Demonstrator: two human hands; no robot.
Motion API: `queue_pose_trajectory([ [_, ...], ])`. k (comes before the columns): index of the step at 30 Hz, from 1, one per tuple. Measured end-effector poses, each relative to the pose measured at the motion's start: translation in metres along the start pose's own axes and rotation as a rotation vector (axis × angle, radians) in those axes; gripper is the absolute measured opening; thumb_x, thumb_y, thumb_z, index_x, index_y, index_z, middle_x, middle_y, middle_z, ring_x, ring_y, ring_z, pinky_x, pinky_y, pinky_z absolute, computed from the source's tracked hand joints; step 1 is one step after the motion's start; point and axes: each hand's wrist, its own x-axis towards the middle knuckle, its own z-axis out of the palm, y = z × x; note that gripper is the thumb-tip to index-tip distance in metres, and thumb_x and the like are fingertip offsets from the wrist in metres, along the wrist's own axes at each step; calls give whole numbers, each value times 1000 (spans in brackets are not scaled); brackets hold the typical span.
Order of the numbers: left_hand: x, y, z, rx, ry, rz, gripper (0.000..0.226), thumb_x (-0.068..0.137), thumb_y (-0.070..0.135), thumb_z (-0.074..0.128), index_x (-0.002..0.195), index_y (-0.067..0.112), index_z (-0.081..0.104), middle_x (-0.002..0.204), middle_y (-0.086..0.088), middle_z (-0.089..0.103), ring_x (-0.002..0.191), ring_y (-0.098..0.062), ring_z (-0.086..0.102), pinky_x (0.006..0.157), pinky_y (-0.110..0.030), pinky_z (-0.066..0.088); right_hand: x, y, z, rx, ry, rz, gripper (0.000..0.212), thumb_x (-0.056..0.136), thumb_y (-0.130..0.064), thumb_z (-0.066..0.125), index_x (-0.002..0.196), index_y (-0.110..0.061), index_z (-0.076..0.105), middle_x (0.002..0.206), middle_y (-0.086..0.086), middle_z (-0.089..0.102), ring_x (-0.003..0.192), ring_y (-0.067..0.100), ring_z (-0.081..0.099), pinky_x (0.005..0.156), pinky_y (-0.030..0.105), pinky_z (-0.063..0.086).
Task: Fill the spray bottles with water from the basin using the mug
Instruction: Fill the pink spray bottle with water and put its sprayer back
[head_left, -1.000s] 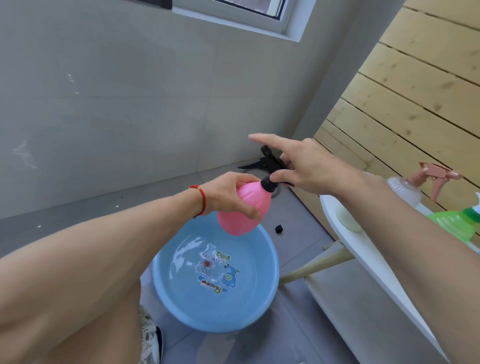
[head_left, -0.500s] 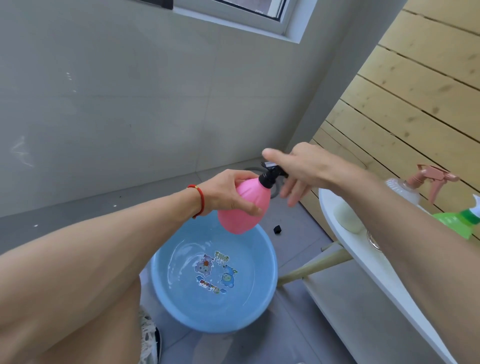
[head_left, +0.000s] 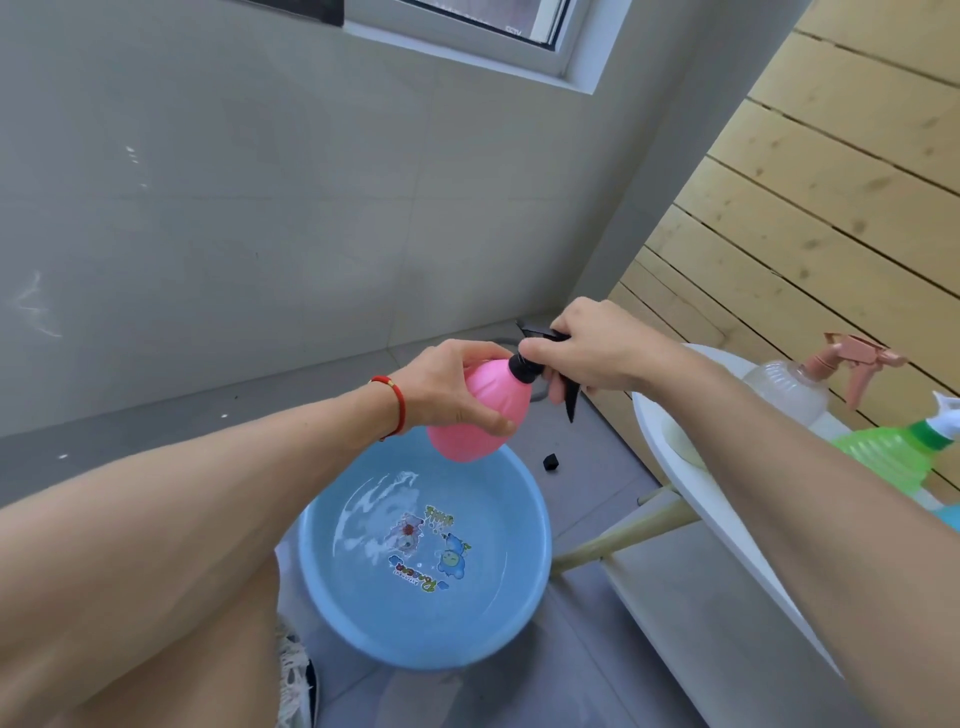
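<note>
The blue basin (head_left: 423, 558) sits on the grey floor with shallow water over its cartoon print; directly above its far rim the left hand (head_left: 447, 387) wraps the round pink bottle (head_left: 475, 415), tilted with its neck toward the right; the right hand (head_left: 582, 353) is clenched around the black spray head (head_left: 535, 358), whose trigger hangs below the fingers. To the right, a white table (head_left: 691, 499) carries a clear bottle (head_left: 789, 384) with a pink trigger and a green bottle (head_left: 893, 452), both cut off by the arm or frame edge. Risks, as I judge them: a cross-threaded head would leak; a wet bottle could slip and splash into the basin. No mug is visible; whether the head is being tightened or loosened, and the bottle's fill level, cannot be told; a small black object (head_left: 549, 461) on the floor is unidentifiable.
</note>
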Motion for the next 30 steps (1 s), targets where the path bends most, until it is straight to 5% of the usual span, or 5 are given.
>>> queue_pose_trajectory([
  [7,0,6,4,58,138,25,70,62,34,97,124,45,67,107,14,72,102,-12,68,85,-32,59,12,1,12,77,216,73,47,76,-45,50,76,-4,72,56,-2,73,82,26,71,78,45,61],
  [16,0,12,15,85,192,36,70,61,36,96,125,44,67,107,13,71,103,-15,66,84,-31,57,10,11,18,149,234,140,44,78,-43,50,81,-7,74,57,-6,73,85,19,70,83,42,59],
  [23,-5,41,37,-91,113,61,67,52,43,94,113,50,69,107,11,76,103,-17,72,90,-47,62,-48,47,12,626,355,114,87,83,-81,43,86,2,66,85,15,76,84,35,69,92,52,58],
  [26,-11,65,56,-197,90,89,68,52,35,95,115,40,73,104,5,78,100,-25,74,87,-48,63,-93,78,8,932,375,123,71,103,-64,31,95,-8,75,94,9,79,90,28,74,91,46,55],
  [30,-14,109,96,-272,-33,152,68,55,28,97,119,32,74,105,1,79,97,-22,75,85,-45,64,-159,134,10,889,508,177,63,109,-49,32,100,-6,76,95,11,79,89,34,73,82,45,56],
])
